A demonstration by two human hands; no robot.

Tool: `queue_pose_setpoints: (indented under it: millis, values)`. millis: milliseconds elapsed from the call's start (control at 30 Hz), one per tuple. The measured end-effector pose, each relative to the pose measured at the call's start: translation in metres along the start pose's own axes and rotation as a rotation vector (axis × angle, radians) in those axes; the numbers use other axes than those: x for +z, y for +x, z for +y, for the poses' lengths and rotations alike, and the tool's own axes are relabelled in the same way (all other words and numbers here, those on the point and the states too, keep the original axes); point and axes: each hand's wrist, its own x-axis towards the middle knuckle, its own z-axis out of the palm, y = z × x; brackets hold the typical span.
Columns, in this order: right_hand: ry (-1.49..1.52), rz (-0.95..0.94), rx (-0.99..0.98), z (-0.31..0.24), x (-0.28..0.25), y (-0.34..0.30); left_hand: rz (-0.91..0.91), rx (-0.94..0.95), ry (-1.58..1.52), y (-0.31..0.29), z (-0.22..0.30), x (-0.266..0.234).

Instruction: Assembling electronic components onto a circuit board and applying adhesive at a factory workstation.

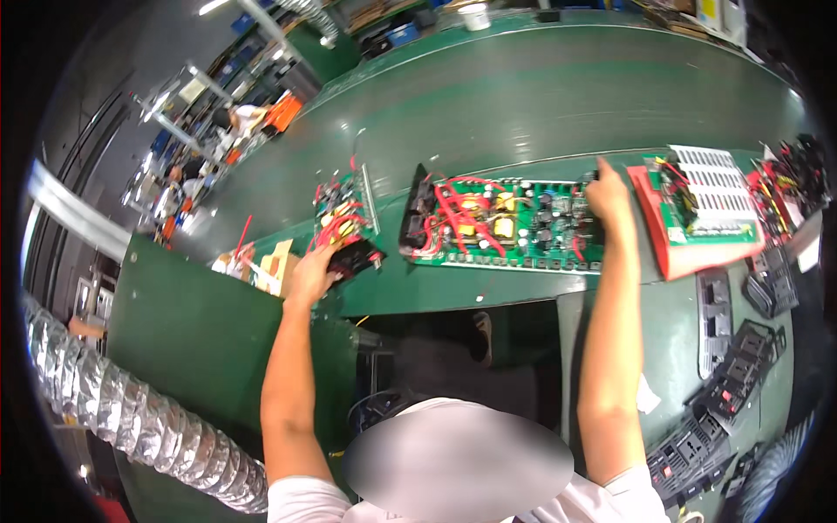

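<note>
My left hand [311, 275] is closed at the black end panel of a narrow green circuit board [344, 213] that stands angled at the left, its red wires bunched beside my fingers. In front of me lies a larger green circuit board [523, 225] with red wires, yellow transformers and a black end panel [417, 209] at its left end. My right hand [609, 196] closes on the right end of this larger board; part of the fingers is hidden behind the hand.
Right of my hand, a board with white slotted covers [715, 187] rests on an orange-red sheet [649, 222]. Black socket panels [741, 370] lie on the right bench. A green conveyor belt [523, 96] runs beyond. A silver foil duct [139, 418] crosses the lower left; people work far left.
</note>
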Motion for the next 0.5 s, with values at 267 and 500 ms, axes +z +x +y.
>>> queue_pose_setpoints:
  millis: [267, 500]
  values:
    - [0.182, -0.023, 0.058, -0.003, -0.016, -0.009, -0.280, -0.080, 0.138, 0.005, -0.031, -0.011]
    - [0.150, -0.024, 0.071, 0.009, -0.021, -0.006, -0.003, 0.110, -0.358, 0.059, 0.115, -0.062]
